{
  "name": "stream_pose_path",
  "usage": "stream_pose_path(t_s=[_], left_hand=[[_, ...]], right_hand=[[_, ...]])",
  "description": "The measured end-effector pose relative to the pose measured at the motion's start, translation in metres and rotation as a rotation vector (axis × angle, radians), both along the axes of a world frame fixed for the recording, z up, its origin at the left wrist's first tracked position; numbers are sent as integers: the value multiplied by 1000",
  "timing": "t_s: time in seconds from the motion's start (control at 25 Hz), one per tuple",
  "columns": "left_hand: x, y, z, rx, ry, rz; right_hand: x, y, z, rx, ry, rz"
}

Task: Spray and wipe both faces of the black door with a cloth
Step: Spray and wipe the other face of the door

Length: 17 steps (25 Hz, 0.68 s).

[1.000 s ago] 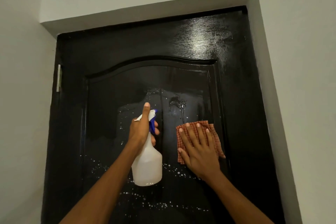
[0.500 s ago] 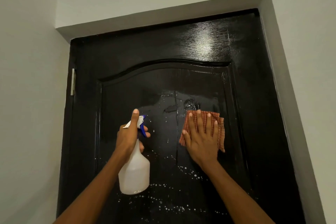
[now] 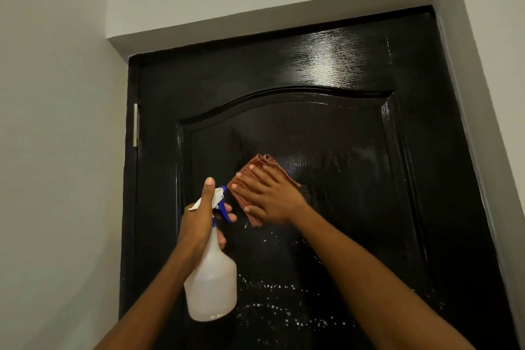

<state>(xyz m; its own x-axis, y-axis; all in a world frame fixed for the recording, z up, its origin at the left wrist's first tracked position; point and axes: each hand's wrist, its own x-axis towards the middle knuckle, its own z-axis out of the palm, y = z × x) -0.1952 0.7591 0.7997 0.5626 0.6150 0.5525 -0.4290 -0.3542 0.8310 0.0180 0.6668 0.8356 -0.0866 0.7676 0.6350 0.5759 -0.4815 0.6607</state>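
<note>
The glossy black door (image 3: 326,71) is seen shut in its frame, filling the middle of the view, with an arched raised panel; white droplets are scattered across its lower part. A reddish checked cloth (image 3: 250,176) is pressed flat against the panel by the right hand (image 3: 270,196), fingers straight. A translucent white spray bottle (image 3: 211,290) is gripped by the left hand (image 3: 200,224), just left of the cloth.

black door (image 3: 326,71), cloth (image 3: 262,163) pressed flat, droplets (image 3: 272,287)
</note>
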Motion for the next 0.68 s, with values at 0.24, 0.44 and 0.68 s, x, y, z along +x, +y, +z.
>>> stream_pose_path(t_s=[0.24,0.44,0.68], left_hand=[[29,-13,4,0,-10,-108],[59,-45,10,33,2,-173],[52,-40,-6,35,35,-160]], right_hand=[[49,-111,27,631,198,-102],[60,-149,-12,1044,455,-138],[34,-103,-98,1175,600,-136]])
